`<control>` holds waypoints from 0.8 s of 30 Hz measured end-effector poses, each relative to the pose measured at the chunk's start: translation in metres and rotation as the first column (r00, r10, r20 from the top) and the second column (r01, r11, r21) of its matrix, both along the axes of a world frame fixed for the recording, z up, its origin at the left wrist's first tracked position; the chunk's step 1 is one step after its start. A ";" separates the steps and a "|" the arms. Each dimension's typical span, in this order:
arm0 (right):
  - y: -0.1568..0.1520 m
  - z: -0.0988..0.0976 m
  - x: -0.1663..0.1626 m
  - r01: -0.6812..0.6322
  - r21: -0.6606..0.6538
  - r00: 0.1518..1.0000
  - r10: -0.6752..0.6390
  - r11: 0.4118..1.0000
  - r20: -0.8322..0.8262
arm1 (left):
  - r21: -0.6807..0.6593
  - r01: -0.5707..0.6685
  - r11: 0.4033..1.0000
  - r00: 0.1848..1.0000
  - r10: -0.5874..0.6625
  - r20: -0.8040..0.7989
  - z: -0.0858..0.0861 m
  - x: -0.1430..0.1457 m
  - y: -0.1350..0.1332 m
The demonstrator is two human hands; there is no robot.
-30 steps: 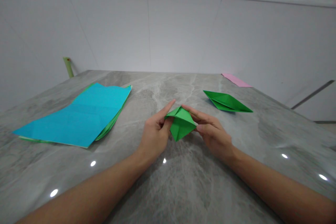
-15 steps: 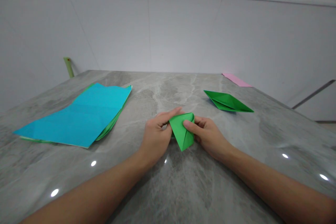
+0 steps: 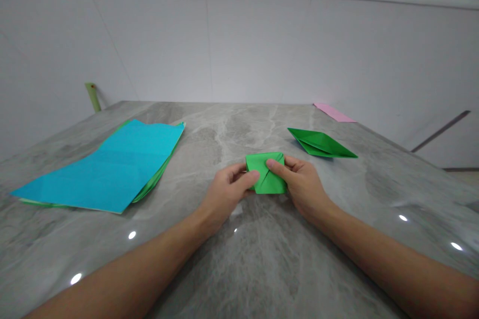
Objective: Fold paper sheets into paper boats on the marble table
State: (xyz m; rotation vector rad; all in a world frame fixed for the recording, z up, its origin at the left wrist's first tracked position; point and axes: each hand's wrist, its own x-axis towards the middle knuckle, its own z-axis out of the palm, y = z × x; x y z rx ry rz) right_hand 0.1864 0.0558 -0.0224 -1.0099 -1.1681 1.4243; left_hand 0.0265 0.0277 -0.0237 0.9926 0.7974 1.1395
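A small folded piece of bright green paper point(image 3: 267, 179) is held between both hands above the grey table. It shows a roughly square face with diagonal crease lines. My left hand point(image 3: 230, 187) pinches its left side, thumb on the front and fingers behind. On the other side, my right hand point(image 3: 305, 179) grips the right edge, its thumb pressed flat on the front near the top. The fingers behind the paper are partly hidden. Beyond my right hand lies a darker green folded paper boat point(image 3: 322, 143), pointed at both ends.
Blue paper point(image 3: 112, 164) tops a pile of green sheets on the left of the marbled grey table point(image 3: 232, 269). A pink paper point(image 3: 335, 112) rests at the far right edge. Against the white wall point(image 3: 258, 50), a pale green strip point(image 3: 93, 96) stands at the back left.
The green paper has turned from a corner-down position to a level square. My left hand's thumb has moved from its edge onto its front. The view has shifted slightly.
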 end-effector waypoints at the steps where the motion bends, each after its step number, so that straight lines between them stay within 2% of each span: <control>1: 0.000 0.000 0.000 0.014 0.002 1.000 -0.014 1.000 0.013 | 0.006 0.012 1.000 0.999 -0.012 -0.044 0.000 0.000 -0.001; 3: 0.001 0.001 0.000 0.019 0.001 0.999 -0.019 1.000 0.029 | 0.011 0.027 1.000 0.994 -0.026 -0.107 0.000 0.000 -0.001; 14: -0.001 0.000 0.001 0.004 -0.023 0.999 -0.003 1.000 0.033 | -0.027 0.037 0.999 0.979 -0.042 -0.200 -0.001 0.001 -0.001; 24: -0.001 0.000 0.000 0.039 -0.050 0.999 -0.038 0.998 0.021 | -0.134 0.086 0.987 0.983 -0.106 -0.149 0.003 0.001 -0.003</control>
